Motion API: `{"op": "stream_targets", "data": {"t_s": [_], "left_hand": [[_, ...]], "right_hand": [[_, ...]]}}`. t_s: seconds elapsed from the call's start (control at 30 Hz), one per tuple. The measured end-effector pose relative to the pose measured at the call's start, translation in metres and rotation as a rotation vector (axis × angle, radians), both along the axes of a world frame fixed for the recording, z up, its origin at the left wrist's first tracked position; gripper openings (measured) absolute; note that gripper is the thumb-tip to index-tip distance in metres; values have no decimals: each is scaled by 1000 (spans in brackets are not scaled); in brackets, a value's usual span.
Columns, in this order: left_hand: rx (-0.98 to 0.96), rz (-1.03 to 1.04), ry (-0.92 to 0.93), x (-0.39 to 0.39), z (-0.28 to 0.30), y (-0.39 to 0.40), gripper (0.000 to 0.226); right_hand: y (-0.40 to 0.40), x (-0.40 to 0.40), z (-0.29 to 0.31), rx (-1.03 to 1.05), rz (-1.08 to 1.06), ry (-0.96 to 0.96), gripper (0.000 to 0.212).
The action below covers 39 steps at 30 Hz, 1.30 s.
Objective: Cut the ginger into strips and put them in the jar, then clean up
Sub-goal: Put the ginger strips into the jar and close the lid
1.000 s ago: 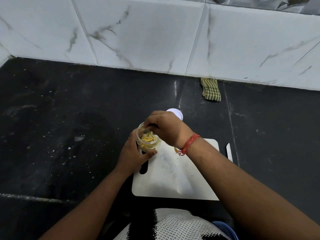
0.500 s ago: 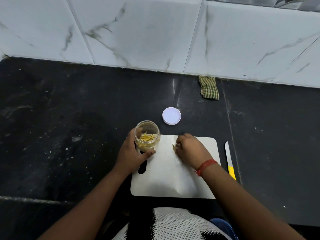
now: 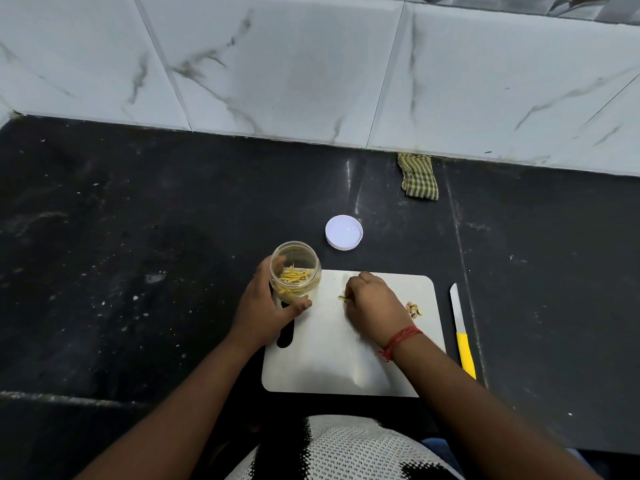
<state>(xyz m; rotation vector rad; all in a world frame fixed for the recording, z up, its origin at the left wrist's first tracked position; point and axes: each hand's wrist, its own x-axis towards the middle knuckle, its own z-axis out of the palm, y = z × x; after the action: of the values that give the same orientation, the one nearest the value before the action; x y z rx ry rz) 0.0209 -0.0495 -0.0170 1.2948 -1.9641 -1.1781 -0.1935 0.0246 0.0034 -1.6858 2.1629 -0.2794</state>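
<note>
A clear jar (image 3: 295, 271) with yellow ginger strips inside stands at the top left corner of the white cutting board (image 3: 332, 362). My left hand (image 3: 265, 306) grips the jar from the left, thumb across its base. My right hand (image 3: 372, 303) lies on the board just right of the jar, fingers curled, pinching a few ginger strips (image 3: 342, 298) at its fingertips. A small heap of ginger scraps (image 3: 414, 309) sits on the board to the right of that hand. The white jar lid (image 3: 344, 232) lies on the black counter behind the board.
A knife (image 3: 461, 332) with a yellow handle lies on the counter right of the board, blade pointing away. A folded green checked cloth (image 3: 418, 177) rests against the marble-tiled wall. The black counter (image 3: 138, 254) stretches wide to the left.
My right hand left the jar's mouth and came down onto the board, where it now pinches strips. The lid and knife came into full view. My left hand kept hold of the jar.
</note>
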Motion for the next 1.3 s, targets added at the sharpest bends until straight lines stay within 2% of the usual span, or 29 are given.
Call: {"op": "stream_targets", "data": {"t_s": [0.23, 0.37, 0.47, 0.53, 0.67, 0.83, 0.93, 1.13, 1.3], "left_hand": [[-6, 16, -16, -1, -2, 0, 94], [-11, 22, -33, -2, 0, 1, 98], [-6, 5, -10, -1, 1, 1, 98], [2, 1, -2, -1, 1, 2, 98], [-5, 5, 1, -1, 2, 2, 97], [4, 5, 17, 0, 2, 1, 94], [14, 1, 9, 0, 2, 1, 95], [13, 5, -6, 0, 0, 1, 94], [13, 7, -5, -1, 1, 2, 94]], "right_hand": [[-17, -1, 57, -130, -277, -505, 1], [-38, 11, 99, -236, -118, -580, 2], [-53, 21, 111, -210, 88, -486, 12], [-59, 23, 110, -185, 151, -403, 16], [-53, 7, 97, -267, 12, -395, 11], [-20, -19, 52, -4, 23, -170, 8], [4, -19, 29, 75, 74, -74, 9], [16, -7, 6, 16, 114, 37, 15], [15, -3, 0, -1, 84, 50, 10]]}}
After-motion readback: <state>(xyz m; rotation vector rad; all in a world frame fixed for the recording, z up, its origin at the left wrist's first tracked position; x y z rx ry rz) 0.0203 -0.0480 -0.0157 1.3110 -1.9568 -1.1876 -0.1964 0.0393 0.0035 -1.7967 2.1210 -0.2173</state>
